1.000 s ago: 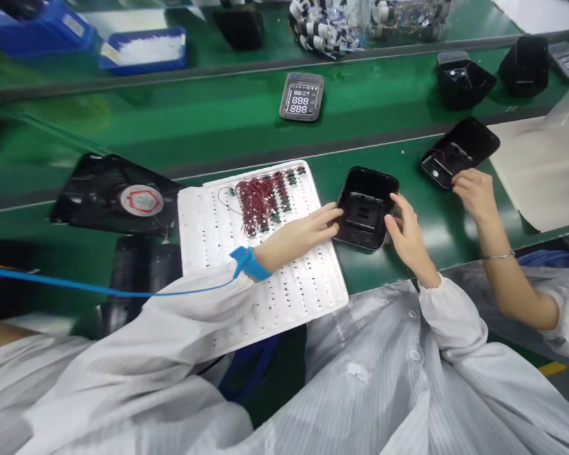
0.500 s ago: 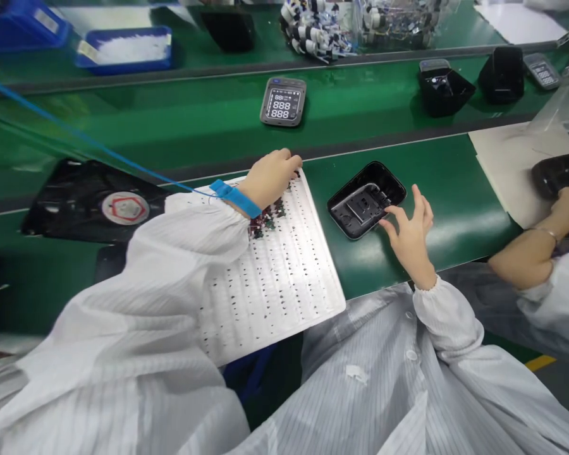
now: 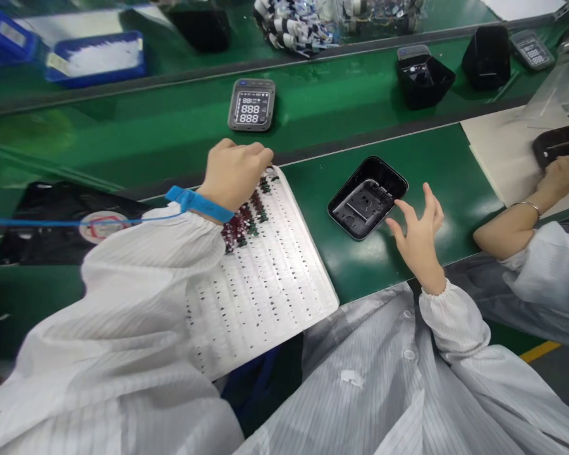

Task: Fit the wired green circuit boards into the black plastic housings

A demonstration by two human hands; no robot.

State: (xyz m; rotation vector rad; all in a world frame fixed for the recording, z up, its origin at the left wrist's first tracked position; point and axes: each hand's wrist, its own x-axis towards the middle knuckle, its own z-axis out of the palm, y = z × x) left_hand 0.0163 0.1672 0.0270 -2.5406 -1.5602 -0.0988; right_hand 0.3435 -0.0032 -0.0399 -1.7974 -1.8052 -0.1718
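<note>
My left hand (image 3: 237, 172), with a blue wrist strap (image 3: 199, 203), bends over the far end of a white foam tray (image 3: 284, 278). Its fingers are curled together and the tips are largely hidden, so what they pinch cannot be made out. Small red and green components (image 3: 244, 224) stand in a cluster beside that hand, in a tray dotted with rows of holes. To the right lies a black plastic housing (image 3: 360, 208), its hollow side up. At the housing's right edge is my right hand (image 3: 418, 237), thumb and fingers spread, holding nothing.
A grey display unit (image 3: 251, 106) lies on the green ledge beyond the tray. Black shells (image 3: 422, 79) stand farther right. At left is a black bag (image 3: 42, 221) with a round label. A co-worker's hand (image 3: 562, 180) holds a dark part at far right.
The view has shifted, so most things sit farther left. My left hand has moved slightly left along the tray's far end. My right hand has drawn back a little from the housing.
</note>
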